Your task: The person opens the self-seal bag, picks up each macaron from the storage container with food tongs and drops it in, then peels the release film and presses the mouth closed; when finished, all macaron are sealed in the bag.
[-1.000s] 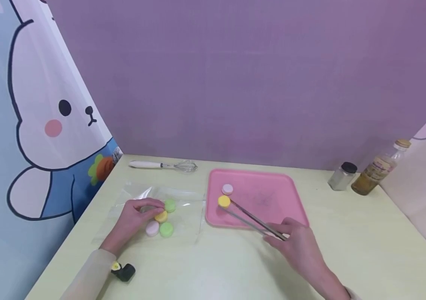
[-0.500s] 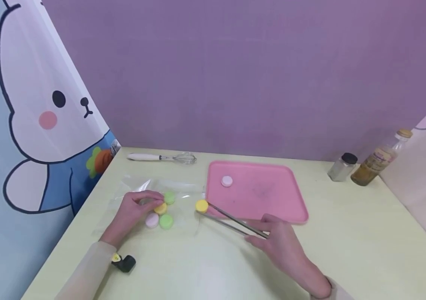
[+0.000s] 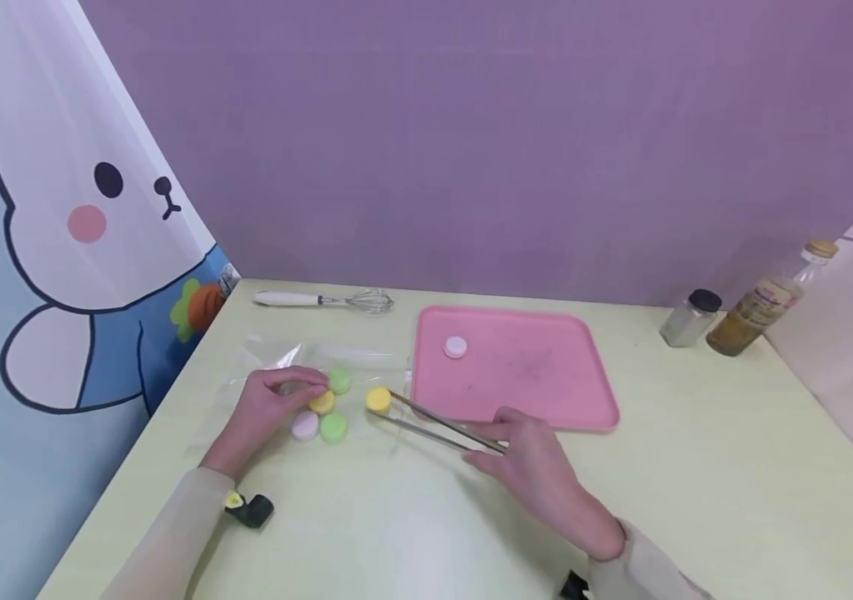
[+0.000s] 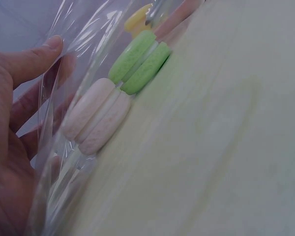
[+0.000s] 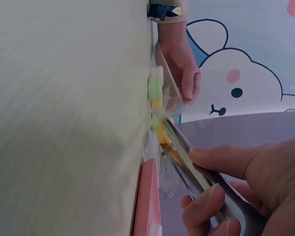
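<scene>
My left hand (image 3: 263, 410) pinches the upper film of a clear plastic bag (image 3: 375, 360) between thumb and fingers, lifting it off the table in the right wrist view. Inside the bag lie a pink macaron (image 3: 305, 426), a yellow macaron (image 3: 323, 402) and two green ones, the nearer green macaron (image 3: 333, 428) beside the pink. With curled fingers my right hand (image 3: 531, 467) grips metal tongs (image 3: 441, 419). Their tips hold another yellow macaron (image 3: 378, 400) at the bag's right end. Whether it is within the bag's mouth I cannot tell.
A pink tray (image 3: 584, 400) with one pale pink macaron (image 3: 455, 347) lies right of the bag. Behind the bag is a whisk (image 3: 321, 299). A black-capped jar (image 3: 689, 321) and a corked bottle (image 3: 760, 308) stand at the back right, near the wall.
My right hand has carried the tongs and yellow macaron left, from over the tray to the bag's right end. The left hand keeps its place on the bag. The head view has tilted down slightly.
</scene>
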Available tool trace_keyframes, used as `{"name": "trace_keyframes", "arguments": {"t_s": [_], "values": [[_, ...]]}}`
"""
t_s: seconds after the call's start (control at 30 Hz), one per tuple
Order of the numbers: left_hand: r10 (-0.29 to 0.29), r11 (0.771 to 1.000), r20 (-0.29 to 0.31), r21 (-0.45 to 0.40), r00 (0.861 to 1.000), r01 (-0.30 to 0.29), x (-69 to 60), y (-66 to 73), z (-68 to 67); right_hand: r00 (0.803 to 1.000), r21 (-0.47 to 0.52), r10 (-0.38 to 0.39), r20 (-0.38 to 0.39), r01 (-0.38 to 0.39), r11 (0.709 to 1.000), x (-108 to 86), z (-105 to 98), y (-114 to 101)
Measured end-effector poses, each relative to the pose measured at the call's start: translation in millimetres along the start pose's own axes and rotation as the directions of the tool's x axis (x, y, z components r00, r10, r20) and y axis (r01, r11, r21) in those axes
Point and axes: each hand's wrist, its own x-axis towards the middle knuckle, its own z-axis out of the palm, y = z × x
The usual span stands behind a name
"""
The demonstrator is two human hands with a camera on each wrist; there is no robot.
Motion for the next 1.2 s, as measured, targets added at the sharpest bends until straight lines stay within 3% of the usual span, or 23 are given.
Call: {"name": "trace_keyframes", "arguments": {"t_s": [0.5,0.83,1.2], "values": [[-0.017,1.0,0.003,0.009,1.0,0.017,0.5,3.0,-0.4,0.993,-0.023,-0.116,0.004,0.116,0.993,13.0,13.2,-5.8],[0.012,1.0,0.004,-0.004,1.0,-0.012,-1.2,2.5,0.4,0.992,-0.005,-0.118,0.041,0.118,0.993,18.9,21.7,-14.2],[-0.005,1.0,0.005,-0.006,1.0,0.005,-1.4,3.6,0.8,0.989,-0.01,-0.135,0.056,0.136,0.991,23.4,26.8,-11.3]]}}
